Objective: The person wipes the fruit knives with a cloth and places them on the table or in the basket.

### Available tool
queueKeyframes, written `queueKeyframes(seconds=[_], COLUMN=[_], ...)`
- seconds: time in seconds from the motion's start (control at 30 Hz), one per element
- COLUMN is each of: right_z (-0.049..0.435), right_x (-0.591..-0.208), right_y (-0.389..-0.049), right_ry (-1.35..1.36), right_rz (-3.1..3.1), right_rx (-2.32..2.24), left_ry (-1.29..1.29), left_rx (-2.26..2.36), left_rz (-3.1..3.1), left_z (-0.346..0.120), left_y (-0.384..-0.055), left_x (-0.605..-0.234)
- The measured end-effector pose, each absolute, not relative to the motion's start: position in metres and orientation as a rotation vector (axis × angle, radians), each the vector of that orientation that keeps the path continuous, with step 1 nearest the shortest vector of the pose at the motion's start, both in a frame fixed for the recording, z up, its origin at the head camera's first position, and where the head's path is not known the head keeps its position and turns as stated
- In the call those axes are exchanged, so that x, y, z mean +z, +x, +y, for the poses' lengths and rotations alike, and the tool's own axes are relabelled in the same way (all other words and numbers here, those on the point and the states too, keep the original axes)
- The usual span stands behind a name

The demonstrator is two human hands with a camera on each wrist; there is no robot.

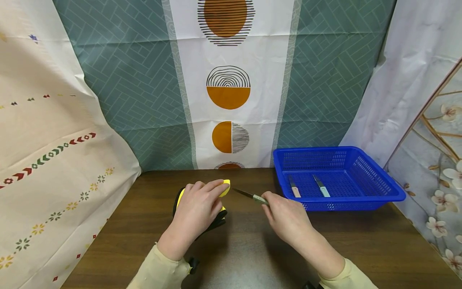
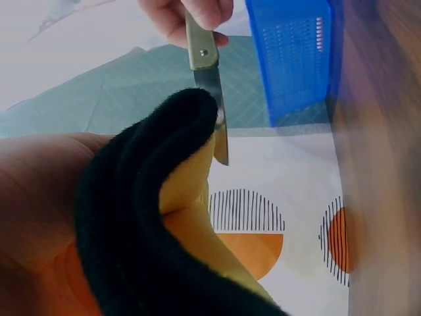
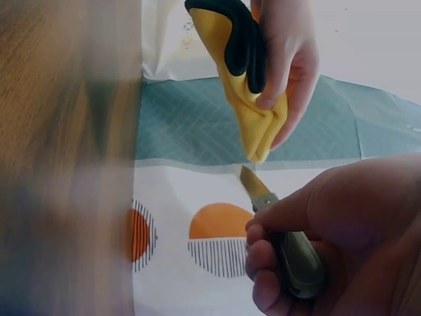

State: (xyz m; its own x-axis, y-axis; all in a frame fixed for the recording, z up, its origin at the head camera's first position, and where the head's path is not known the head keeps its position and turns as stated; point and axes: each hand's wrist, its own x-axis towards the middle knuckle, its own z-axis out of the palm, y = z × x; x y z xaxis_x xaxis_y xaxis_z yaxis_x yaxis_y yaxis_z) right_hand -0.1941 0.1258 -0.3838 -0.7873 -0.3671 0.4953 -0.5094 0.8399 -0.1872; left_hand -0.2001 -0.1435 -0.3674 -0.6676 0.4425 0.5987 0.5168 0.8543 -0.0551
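Observation:
My left hand (image 1: 200, 204) grips a folded yellow cloth (image 3: 247, 115) with thick black edging, held above the table. A bit of yellow pokes out past the fingertips. To its right, my right hand (image 1: 288, 218) holds a small knife (image 1: 260, 199) by its pale green handle, fingers curled round it. The blade points left toward the cloth. In the right wrist view, the blade tip (image 3: 245, 173) lies just below the cloth's folded end, with a small gap between them. From the left wrist, the cloth (image 2: 187, 187) hides part of the blade.
A blue plastic basket (image 1: 350, 199) stands at the back right of the brown wooden table (image 1: 249, 245). Inside lie a knife with a pink handle (image 1: 296, 192) and one with a light blue handle (image 1: 324, 191). Patterned cloth hangings (image 1: 155, 100) enclose the table's back and sides.

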Motion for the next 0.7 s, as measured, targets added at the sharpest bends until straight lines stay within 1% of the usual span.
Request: queueKeyframes(seconds=[0.7], right_z=[0.1238], right_x=[-0.3858], right_y=[-0.1964], right_ry=[0.639], right_rz=[-2.498], right_rx=[0.513], left_ry=[-0.73], left_rx=[-0.155], left_rz=[-2.366], left_z=[-0.1357], left_y=[-0.1933], left_x=[-0.3628])
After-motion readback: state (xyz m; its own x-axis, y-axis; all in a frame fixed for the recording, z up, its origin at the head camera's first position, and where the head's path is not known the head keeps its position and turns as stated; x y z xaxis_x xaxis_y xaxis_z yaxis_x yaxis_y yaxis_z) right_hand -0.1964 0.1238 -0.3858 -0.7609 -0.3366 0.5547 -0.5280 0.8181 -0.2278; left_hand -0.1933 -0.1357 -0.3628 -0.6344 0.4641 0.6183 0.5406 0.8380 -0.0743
